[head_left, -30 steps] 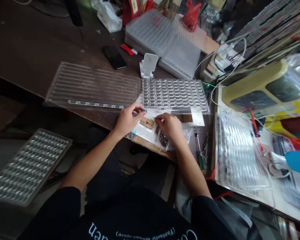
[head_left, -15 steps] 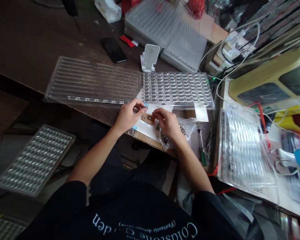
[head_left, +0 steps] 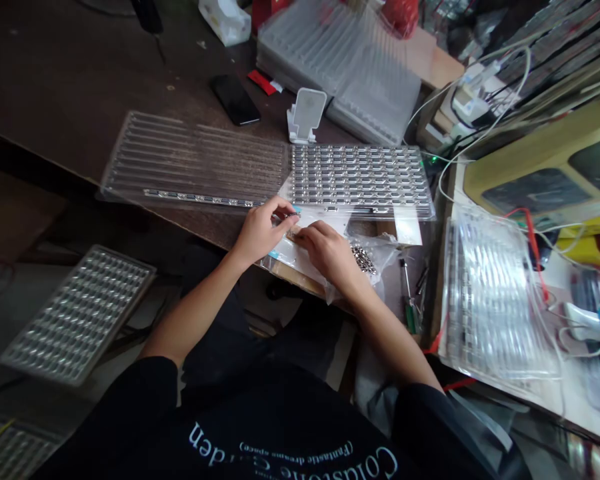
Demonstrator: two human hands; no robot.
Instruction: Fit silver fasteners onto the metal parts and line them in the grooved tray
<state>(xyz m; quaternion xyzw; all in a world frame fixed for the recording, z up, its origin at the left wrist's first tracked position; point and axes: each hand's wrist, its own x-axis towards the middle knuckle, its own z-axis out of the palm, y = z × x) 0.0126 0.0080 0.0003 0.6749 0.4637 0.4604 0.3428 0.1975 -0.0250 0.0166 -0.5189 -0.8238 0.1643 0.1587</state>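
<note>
Where both fingertips meet, the small brown board lies between left hand and right hand

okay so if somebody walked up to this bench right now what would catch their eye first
Most likely the two hands meeting at the near table edge: the left hand and right hand pinch at a small brown piece over a white sheet. Just behind them lies a clear tray packed with rows of small metal parts, and beside the right hand a plastic bag of loose ones.

black shirt, upside-down pale lettering, partly legible "Coldstone", "den"
</note>
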